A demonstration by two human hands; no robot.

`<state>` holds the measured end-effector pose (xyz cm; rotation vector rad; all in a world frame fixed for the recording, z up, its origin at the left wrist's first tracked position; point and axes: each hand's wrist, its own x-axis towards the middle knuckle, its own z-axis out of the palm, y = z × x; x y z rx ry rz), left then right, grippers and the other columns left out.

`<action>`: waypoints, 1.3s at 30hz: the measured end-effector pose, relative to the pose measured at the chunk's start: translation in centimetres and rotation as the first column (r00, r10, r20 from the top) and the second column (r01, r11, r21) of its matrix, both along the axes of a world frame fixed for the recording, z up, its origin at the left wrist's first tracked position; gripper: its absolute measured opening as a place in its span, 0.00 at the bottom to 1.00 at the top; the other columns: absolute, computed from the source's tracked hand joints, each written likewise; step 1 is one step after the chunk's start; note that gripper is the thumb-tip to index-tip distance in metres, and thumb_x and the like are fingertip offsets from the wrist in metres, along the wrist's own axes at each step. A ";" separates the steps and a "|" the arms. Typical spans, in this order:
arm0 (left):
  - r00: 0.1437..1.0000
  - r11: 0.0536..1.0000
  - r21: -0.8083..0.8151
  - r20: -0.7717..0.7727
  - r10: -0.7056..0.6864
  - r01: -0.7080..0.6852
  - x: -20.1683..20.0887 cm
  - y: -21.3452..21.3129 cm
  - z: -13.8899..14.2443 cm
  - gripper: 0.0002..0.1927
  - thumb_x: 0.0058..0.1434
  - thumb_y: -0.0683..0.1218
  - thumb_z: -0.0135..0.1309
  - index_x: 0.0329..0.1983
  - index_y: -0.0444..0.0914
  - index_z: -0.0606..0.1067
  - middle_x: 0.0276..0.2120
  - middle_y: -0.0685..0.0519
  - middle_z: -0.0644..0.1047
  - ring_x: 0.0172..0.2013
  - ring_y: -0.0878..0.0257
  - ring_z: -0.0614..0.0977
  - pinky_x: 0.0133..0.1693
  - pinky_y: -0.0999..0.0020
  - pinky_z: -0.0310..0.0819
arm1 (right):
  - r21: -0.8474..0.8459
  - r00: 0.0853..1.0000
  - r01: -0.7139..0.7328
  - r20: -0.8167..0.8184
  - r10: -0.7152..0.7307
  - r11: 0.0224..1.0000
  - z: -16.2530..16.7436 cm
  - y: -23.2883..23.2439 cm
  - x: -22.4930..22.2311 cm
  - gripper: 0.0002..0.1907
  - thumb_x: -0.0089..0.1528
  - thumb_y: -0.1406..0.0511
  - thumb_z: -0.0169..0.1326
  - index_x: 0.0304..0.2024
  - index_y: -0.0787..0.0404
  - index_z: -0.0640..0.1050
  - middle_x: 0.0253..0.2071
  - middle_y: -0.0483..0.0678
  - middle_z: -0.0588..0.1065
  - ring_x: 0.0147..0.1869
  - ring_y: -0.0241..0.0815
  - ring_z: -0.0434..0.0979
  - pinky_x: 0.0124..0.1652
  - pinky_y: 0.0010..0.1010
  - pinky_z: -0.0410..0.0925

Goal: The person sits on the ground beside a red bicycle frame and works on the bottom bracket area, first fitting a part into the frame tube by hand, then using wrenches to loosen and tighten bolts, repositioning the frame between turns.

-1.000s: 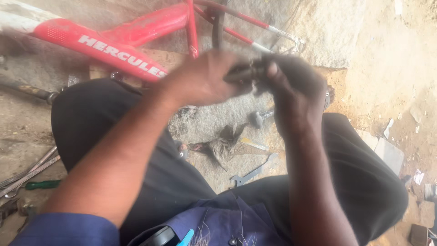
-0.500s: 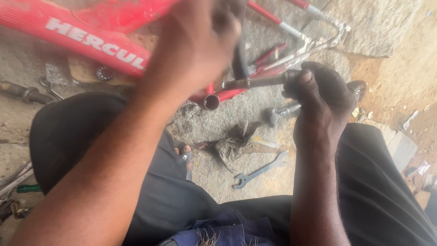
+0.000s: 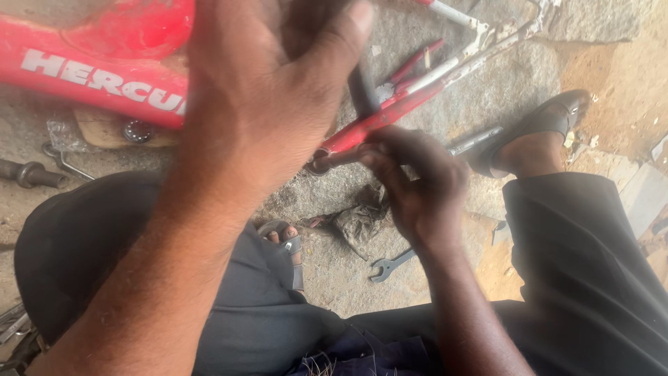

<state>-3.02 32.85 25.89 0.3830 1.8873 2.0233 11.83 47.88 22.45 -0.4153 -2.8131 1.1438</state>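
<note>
Gripping a thin metal rod (image 3: 480, 139), right hand (image 3: 417, 188) has fingers clamped on its near end; rod's long axis runs toward 2 o'clock, beside the red frame (image 3: 390, 115). Left hand (image 3: 264, 90) hovers nearer camera at 10 o'clock, fingers loosely apart.

We count two bare hands, one red metal bicycle frame (image 3: 97, 76), one grey open-ended spanner (image 3: 390, 265) on the ground, one crumpled dirty grey rag (image 3: 360, 223), and two feet in dark sandals.
</note>
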 end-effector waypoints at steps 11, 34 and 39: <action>0.998 0.997 0.077 -0.058 -0.016 0.020 0.9 -0.9 -1.5 0.07 0.80 0.40 0.53 0.43 0.33 0.73 0.34 0.58 0.78 0.34 0.75 0.82 0.37 0.79 0.81 | 0.015 0.998 -0.067 0.020 0.066 0.998 -3.0 -2.2 0.9 0.12 0.62 0.66 0.66 0.47 0.58 0.81 0.43 0.46 0.81 0.46 0.40 0.85 0.43 0.31 0.76; 0.992 0.986 -0.132 -0.091 0.086 -0.098 0.0 -1.0 -1.3 0.10 0.71 0.45 0.55 0.35 0.34 0.74 0.24 0.59 0.75 0.26 0.72 0.76 0.30 0.72 0.71 | -0.036 0.976 -0.166 0.140 0.170 0.985 -5.1 -3.9 0.6 0.08 0.66 0.66 0.56 0.47 0.58 0.82 0.47 0.49 0.81 0.49 0.49 0.83 0.46 0.37 0.75; 0.961 0.978 -0.045 -0.198 0.191 -0.203 0.5 0.0 -4.6 0.10 0.68 0.47 0.56 0.41 0.35 0.76 0.30 0.54 0.81 0.31 0.65 0.84 0.34 0.67 0.79 | -0.046 0.959 -0.255 0.120 0.258 0.966 -5.1 -3.6 1.5 0.10 0.66 0.69 0.51 0.47 0.58 0.81 0.49 0.51 0.80 0.51 0.50 0.83 0.48 0.37 0.75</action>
